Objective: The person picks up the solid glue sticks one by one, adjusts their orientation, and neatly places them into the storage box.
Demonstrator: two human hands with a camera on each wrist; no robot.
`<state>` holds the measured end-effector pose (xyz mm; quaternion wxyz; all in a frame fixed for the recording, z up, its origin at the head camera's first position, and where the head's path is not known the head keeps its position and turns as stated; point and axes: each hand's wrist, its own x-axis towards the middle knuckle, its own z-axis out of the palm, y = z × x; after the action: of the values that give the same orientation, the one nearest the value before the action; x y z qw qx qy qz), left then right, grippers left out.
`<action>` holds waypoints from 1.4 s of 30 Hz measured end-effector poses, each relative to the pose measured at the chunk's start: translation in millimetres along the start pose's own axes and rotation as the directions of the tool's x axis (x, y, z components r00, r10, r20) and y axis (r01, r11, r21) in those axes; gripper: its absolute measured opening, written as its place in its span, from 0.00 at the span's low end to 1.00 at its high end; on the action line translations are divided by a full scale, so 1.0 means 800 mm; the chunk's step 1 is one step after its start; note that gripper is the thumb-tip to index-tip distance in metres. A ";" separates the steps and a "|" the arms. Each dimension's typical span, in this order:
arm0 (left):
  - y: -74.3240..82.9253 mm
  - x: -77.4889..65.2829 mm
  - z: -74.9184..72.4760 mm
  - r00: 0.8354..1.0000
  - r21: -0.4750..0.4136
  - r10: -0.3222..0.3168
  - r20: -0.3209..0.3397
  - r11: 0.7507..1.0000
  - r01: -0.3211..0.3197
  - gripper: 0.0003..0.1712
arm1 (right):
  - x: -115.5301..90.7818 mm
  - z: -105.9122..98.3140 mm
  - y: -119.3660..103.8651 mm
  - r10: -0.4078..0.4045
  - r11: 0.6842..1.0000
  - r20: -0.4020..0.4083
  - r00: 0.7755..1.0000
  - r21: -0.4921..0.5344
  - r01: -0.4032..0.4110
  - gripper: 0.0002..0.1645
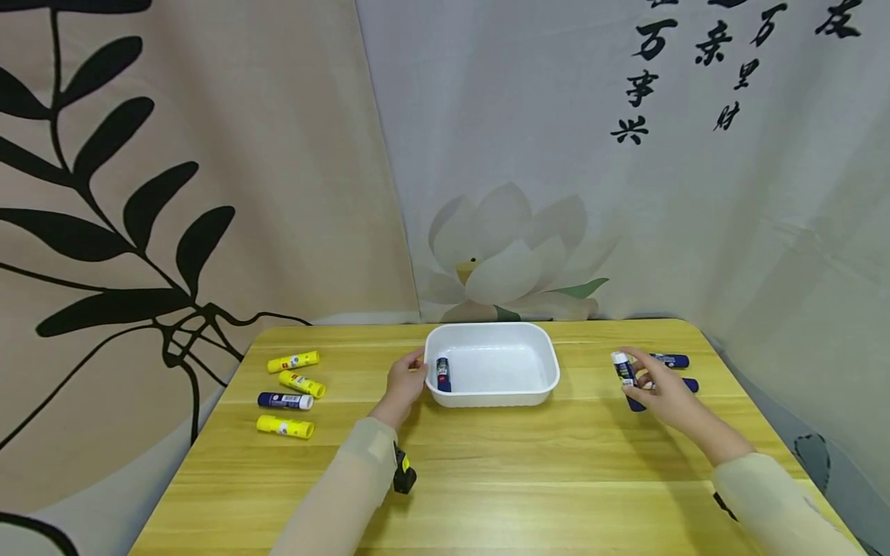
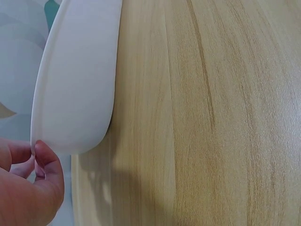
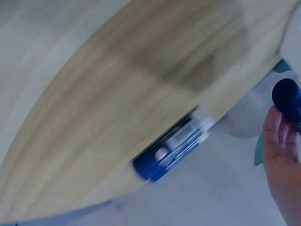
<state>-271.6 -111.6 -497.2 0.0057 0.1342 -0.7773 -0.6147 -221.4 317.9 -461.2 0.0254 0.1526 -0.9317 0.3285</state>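
My left hand (image 1: 405, 386) pinches the rim of a white plastic basin (image 1: 497, 398) at its left end; the left wrist view has thumb and finger at that rim. Inside the basin, near its left wall, lies a dark blue glue stick (image 1: 443, 375). My right hand (image 1: 664, 395) holds another blue glue stick (image 1: 623, 369), white cap up and tilted, over the table's right side. In the right wrist view the blue end of this held glue stick (image 3: 285, 95) shows at the edge. Behind the right hand lie two more blue glue sticks, a farther one (image 1: 671, 361) and a nearer, partly hidden one (image 1: 691, 384).
On the left of the wooden table (image 1: 514, 479) lie three yellow glue sticks, among them the farthest one (image 1: 293, 361) and the nearest one (image 1: 285, 426), plus one blue glue stick (image 1: 285, 401). A printed curtain (image 1: 313, 193) hangs right behind the table's back edge.
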 end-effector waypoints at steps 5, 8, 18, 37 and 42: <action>-0.001 0.001 -0.002 1.000 -0.006 -0.011 0.008 1.000 0.012 0.23 | 0.010 0.010 -0.020 0.105 0.982 0.019 0.994 0.155 -0.106 0.41; -0.001 0.001 -0.002 1.000 -0.006 -0.006 0.005 1.000 0.006 0.22 | 0.016 0.016 -0.032 0.156 0.953 0.046 0.987 0.255 -0.162 0.43; 0.001 0.000 0.001 1.000 -0.004 0.000 0.003 1.000 0.000 0.22 | 0.049 0.039 -0.076 0.213 0.871 0.107 0.971 0.430 -0.239 0.43; 0.004 -0.003 0.000 1.000 0.003 0.003 -0.020 1.000 -0.003 0.21 | 0.146 0.135 -0.167 0.290 0.823 0.157 0.944 0.462 -0.330 0.40; 0.007 -0.004 -0.001 1.000 0.020 -0.018 -0.016 1.000 0.018 0.22 | 0.163 0.161 -0.182 0.296 0.849 0.180 0.938 0.401 -0.344 0.40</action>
<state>-269.5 -110.3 -491.3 0.0051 0.1462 -0.7822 -0.6056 -294.6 95.6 -454.8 -0.1157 0.0150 -0.8495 0.5145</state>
